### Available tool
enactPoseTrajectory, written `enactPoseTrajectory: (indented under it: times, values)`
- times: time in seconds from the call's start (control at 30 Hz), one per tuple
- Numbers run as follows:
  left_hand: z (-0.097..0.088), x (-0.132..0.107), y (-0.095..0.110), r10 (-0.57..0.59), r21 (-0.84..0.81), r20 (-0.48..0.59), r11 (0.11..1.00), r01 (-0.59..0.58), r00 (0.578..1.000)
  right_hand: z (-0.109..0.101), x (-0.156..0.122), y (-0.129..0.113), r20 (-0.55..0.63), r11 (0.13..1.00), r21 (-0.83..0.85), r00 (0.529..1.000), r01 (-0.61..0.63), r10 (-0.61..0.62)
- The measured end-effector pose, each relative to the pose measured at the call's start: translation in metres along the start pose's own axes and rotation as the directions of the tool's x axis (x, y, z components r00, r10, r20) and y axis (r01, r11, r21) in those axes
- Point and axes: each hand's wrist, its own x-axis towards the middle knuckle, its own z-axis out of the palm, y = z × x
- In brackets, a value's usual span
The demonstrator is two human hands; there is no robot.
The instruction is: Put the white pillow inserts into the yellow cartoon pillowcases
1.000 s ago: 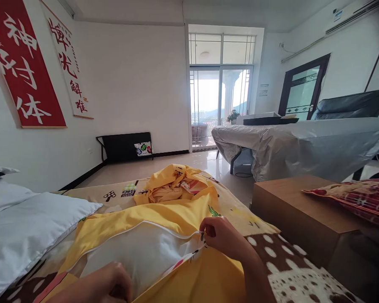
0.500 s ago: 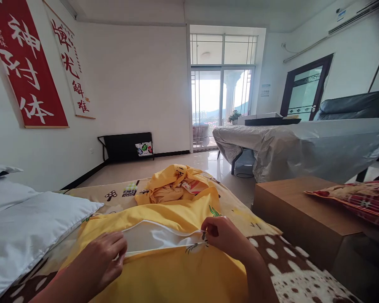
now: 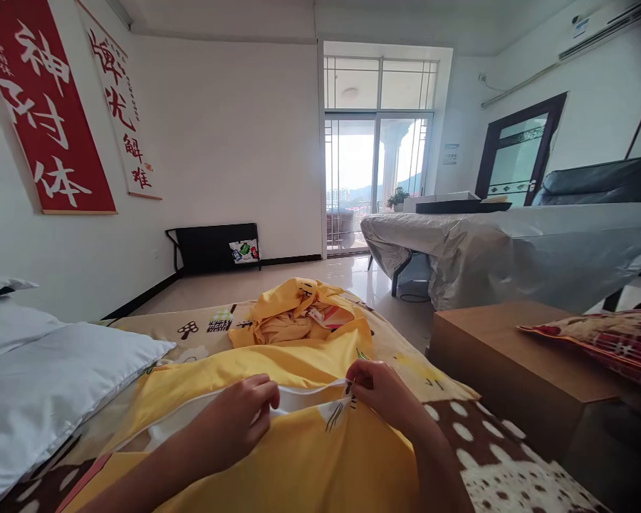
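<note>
A yellow pillowcase [image 3: 299, 470] lies across the bed in front of me. Its long white-edged opening runs sideways, and white fabric [image 3: 293, 400] shows inside. At the right end of this opening, my right hand [image 3: 382, 392] is closed in a pinch on the edge, near a printed whisker pattern. My left hand [image 3: 240, 420] is closed at the front edge around the middle of the opening, thumb and fingers curled together; its exact hold is partly hidden. Beyond both hands sits a bunched yellow cloth [image 3: 293, 324].
White pillows [image 3: 75, 377] lie at the left on a patterned blanket [image 3: 459, 427]. A brown wooden cabinet [image 3: 513, 342] with a red cushion [image 3: 614, 338] stands close on the right. Behind it is a plastic-covered table [image 3: 475, 249]. A black folded frame [image 3: 208, 248] leans against the far wall.
My left hand has moved right along the opening, closer to my right hand. The right hand has shifted only slightly. The opening looks narrower between the hands.
</note>
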Motion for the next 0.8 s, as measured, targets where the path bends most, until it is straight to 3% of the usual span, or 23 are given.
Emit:
enactPoseTrajectory:
  times: [0.1,0.17,0.27,0.4,0.57,0.8]
  values:
    - [0.017,0.036,0.025,0.115,-0.209,-0.008,0.971,-0.114,0.993,0.0,0.001,0.003,0.0,1.0,-0.016,1.0,0.0,0.0]
    - [0.033,0.059,0.034,0.13,-0.297,-0.003,0.946,-0.125,0.991,-0.001,0.0,0.003,-0.009,0.999,-0.032,1.0,0.004,-0.004]
    - [0.054,0.086,0.036,0.132,-0.468,0.035,0.878,-0.1,0.991,-0.003,-0.001,0.004,-0.026,0.998,-0.056,1.0,0.014,-0.016]
    - [0.065,0.097,0.033,0.163,-0.698,0.178,0.716,0.008,0.97,-0.004,-0.002,0.001,-0.034,0.998,-0.067,0.999,0.002,-0.004]
    - [0.065,0.096,0.04,-0.012,-0.643,0.176,0.755,0.124,0.984,-0.004,-0.003,-0.004,-0.048,0.996,-0.09,0.999,-0.015,0.011]
    - [0.063,0.102,0.051,-0.035,-0.606,0.09,0.791,0.083,0.995,-0.004,-0.004,-0.007,-0.062,0.993,-0.113,0.998,-0.021,0.014]
